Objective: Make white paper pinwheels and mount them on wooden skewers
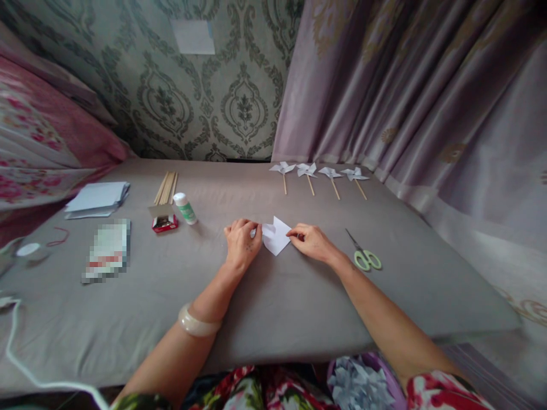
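Observation:
A small white piece of paper (278, 238) lies at the middle of the table, between my two hands. Its left part is folded or curled up. My left hand (243, 244) pinches that left part between thumb and fingers. The right corner is pinched by the fingertips of my right hand (311, 240). To the right of that hand lie scissors (363, 256) with light green handles, blades pointing away. A white and green glue bottle (185, 209) stands to the left, beyond my left hand.
Several paper pinwheels (307, 169) on sticks lie at the back right. At the left are wooden sticks (166, 188), a small red box (164, 222), a paper stack (97, 199), a blurred packet (107, 250) and a white cable (25, 364). Below the front edge stands a purple bin (397, 393) of paper scraps.

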{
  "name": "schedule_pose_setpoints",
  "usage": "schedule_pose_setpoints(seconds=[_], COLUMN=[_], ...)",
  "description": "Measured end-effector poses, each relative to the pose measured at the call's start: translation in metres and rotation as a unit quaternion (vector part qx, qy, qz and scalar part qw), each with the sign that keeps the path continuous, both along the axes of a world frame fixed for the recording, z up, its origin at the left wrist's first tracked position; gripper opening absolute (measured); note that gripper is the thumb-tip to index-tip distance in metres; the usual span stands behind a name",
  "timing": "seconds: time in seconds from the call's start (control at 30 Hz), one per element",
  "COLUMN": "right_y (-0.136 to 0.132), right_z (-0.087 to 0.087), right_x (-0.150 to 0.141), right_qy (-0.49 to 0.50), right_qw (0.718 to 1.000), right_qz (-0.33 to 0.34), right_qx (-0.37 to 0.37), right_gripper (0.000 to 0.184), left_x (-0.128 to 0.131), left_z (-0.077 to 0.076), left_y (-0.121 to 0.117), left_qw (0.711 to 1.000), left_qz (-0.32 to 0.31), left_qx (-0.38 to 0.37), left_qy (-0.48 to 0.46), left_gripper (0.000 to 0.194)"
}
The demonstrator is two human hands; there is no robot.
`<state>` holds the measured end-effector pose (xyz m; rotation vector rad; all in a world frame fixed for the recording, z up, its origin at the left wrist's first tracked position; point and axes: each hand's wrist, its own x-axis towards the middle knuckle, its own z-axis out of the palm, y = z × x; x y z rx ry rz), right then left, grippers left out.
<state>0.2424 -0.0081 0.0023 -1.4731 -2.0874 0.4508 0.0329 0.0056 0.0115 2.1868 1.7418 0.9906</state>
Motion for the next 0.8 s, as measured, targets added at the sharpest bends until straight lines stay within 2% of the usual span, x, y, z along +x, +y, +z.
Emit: schedule_pose_setpoints(seconds=[0.1,0.2,0.3,0.53,0.8], right_y=[-0.006,-0.008,-0.009,-0.014,-0.018], right_z=[-0.003,0.001,0.006,0.004,-0.004], right_x=[-0.002,-0.006,-0.009,-0.016,-0.019], right_qy=[-0.002,-0.022,-0.053,-0.073,-0.057], right_qw=[1.0,1.0,0.998,0.996,0.997], right_qz=[0.005,-0.007,-0.012,-0.023,-0.045], right_qx=[-0.009,-0.021,-0.037,-0.052,-0.03], right_gripper=[0.021,0.022,0.023,0.022,0.02], left_x=[0.0,0.0,0.002,0.007,0.012], left_z=[0.0,0.0,-0.002,-0.013,-0.012], left_y=[0.002,0.003,0.001,-0.001,-0.004], left_qw=[0.999,0.994,0.991,0.993,0.986], left_qz=[0.0,-0.01,-0.037,-0.082,-0.109], left_qx=[-0.037,-0.091,-0.111,-0.087,-0.063], left_qy=[-0.02,-0.054,-0.064,-0.005,0.109], left_gripper=[0.026,0.026,0.023,0.016,0.017])
